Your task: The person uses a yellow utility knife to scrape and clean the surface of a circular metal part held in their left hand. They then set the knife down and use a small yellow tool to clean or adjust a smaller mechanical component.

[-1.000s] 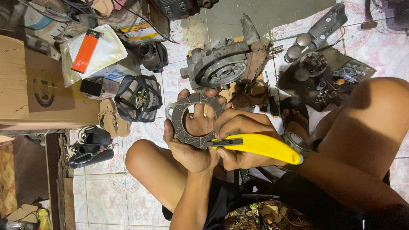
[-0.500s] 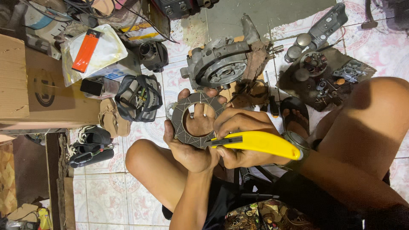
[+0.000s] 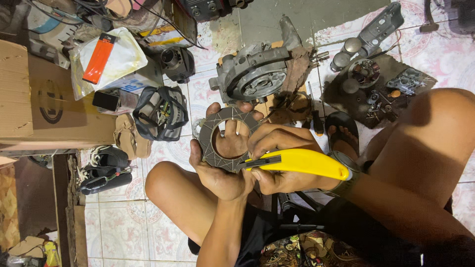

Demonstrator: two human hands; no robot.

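Observation:
My left hand (image 3: 223,170) holds a round grey friction plate (image 3: 210,133) with a large centre hole, fingers showing through the hole and curling over its far edge. My right hand (image 3: 279,148) grips a yellow utility knife (image 3: 302,162), its blade tip resting on the plate's near edge. Both hands are held above my bare knees. Just beyond the plate on the tiled floor lies a grey engine casing (image 3: 255,74) with a round opening.
A cardboard box (image 3: 44,109) stands at the left, with a black strap bag (image 3: 159,112) and a plastic bag holding an orange item (image 3: 106,59) beside it. Small engine parts lie on a dark cloth (image 3: 376,84) at upper right. A sandal (image 3: 344,126) and shoes (image 3: 101,168) rest on the floor.

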